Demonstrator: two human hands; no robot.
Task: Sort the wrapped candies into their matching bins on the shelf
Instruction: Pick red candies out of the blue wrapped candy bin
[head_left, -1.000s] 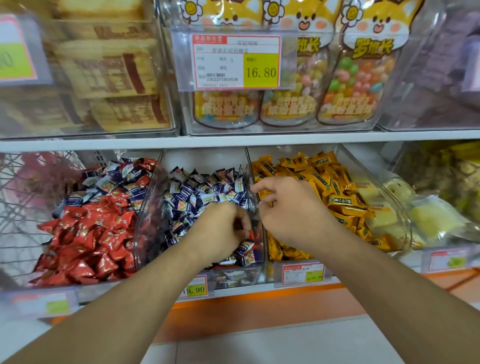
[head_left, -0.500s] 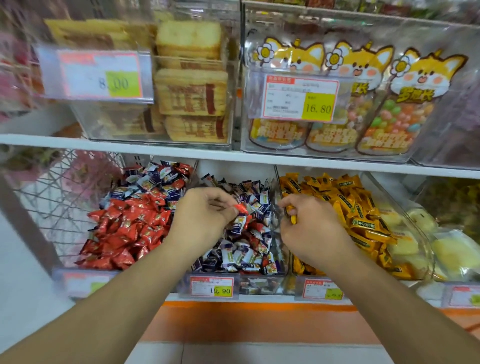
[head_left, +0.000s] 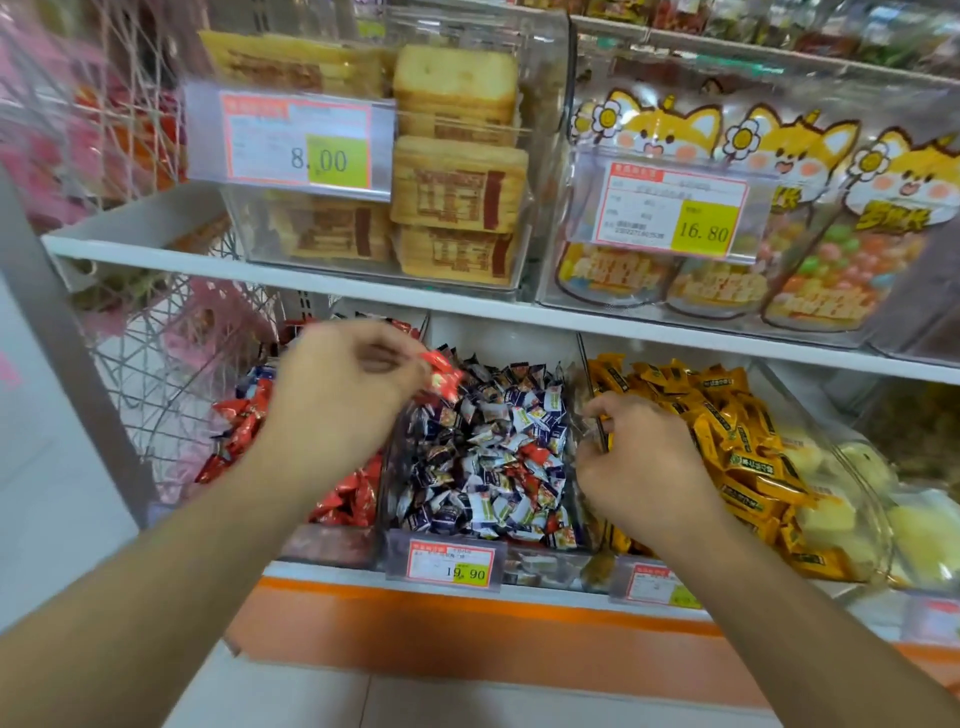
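Three clear bins stand side by side on the lower shelf. The left bin (head_left: 332, 545) holds mostly red wrapped candies with some blue-white ones at the back. Blue-and-white candies fill the middle bin (head_left: 524, 569), with a few red ones mixed in. The right bin (head_left: 779, 395) holds yellow wrapped candies. My left hand (head_left: 337, 395) hovers over the divide between the left and middle bins and pinches a red wrapped candy (head_left: 441, 375). My right hand (head_left: 634, 457) sits at the wall between the middle and right bins, fingers curled round a yellow candy (head_left: 608, 441).
The upper shelf (head_left: 415, 304) carries a clear box of toast packs (head_left: 457, 197) and bags of coloured sweets (head_left: 727, 260) just above my hands. A wire rack (head_left: 156, 364) stands at the left. Pale yellow packets (head_left: 883, 519) lie to the right.
My left hand has risen and moved left with the red candy, from the middle bin toward the red bin. My right hand stays at the yellow bin's wall. The view has tilted up.
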